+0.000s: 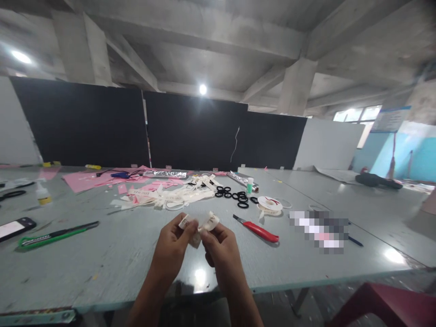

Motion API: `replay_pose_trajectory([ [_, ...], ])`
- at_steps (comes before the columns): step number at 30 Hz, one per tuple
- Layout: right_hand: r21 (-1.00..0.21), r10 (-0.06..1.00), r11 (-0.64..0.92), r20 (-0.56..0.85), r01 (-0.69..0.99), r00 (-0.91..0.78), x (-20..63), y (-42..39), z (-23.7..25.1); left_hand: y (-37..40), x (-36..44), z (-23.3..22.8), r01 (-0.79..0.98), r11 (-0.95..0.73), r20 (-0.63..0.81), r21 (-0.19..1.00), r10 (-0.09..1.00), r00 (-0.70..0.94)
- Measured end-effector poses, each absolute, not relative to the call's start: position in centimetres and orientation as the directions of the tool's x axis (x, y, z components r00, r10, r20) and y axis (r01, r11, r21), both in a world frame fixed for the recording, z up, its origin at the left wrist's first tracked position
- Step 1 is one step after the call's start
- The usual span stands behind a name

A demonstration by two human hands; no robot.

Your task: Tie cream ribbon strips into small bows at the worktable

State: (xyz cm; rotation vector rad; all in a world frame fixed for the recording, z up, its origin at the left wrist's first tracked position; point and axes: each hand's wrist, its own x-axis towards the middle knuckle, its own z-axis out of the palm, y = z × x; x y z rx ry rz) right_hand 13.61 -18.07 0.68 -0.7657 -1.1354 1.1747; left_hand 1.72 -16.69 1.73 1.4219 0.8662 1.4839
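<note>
Both hands are up over the grey table (112, 272), close together, and they pinch one short piece of cream ribbon (200, 225) between them. The left hand (172, 247) is closed on the left end of the ribbon, with thumb and fingers tight on it. The right hand (221, 249) is closed on the right end, where the ribbon curls over into a small loop. The ribbon is in the air just above the near part of the table, not lying on it. It looks like the ribbon is being folded or looped. To do that well, I think the fingers should keep a soft but sure pinch near the ends, so the ribbon does not slip or twist, and the two ends should line up evenly. Moving slowly helps, since the ribbon is thin and floppy. Farther back lies a heap of more ribbon pieces (170, 197), and near it some black rings (235, 195). A red cutter (259, 230) lies just to the right of the hands, and a green cutter (56, 235) lies well off to the left, beside a phone (13, 227).
</note>
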Motion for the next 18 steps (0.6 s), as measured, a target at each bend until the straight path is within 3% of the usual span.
replay_pose_trajectory([
  [8, -0.882, 0.892, 0.449, 0.452, -0.145, 0.013, 14.1, -19.1, 2.1, -17.3, 2.4, 2.5, -0.107, -0.414, 0.414, 0.904, 0.91, -0.019],
  [11, -0.863, 0.869, 0.495, 0.49, -0.1, 0.065, 14.4, -18.9, 2.8, -16.8, 2.0, 2.8, -0.09, -0.402, 0.407, 0.911, 0.911, 0.058],
  [14, -0.816, 0.818, 0.575, 0.57, -0.056, 0.079, 14.7, -16.1, 4.0, -14.7, 1.5, 3.8, 0.0, -0.384, 0.381, 0.923, 0.914, 0.138],
  [18, -0.793, 0.789, 0.61, 0.604, -0.02, 0.115, 15.5, -8.4, 5.1, -8.9, 1.7, 5.7, 0.071, -0.366, 0.364, 0.928, 0.931, 0.035],
])
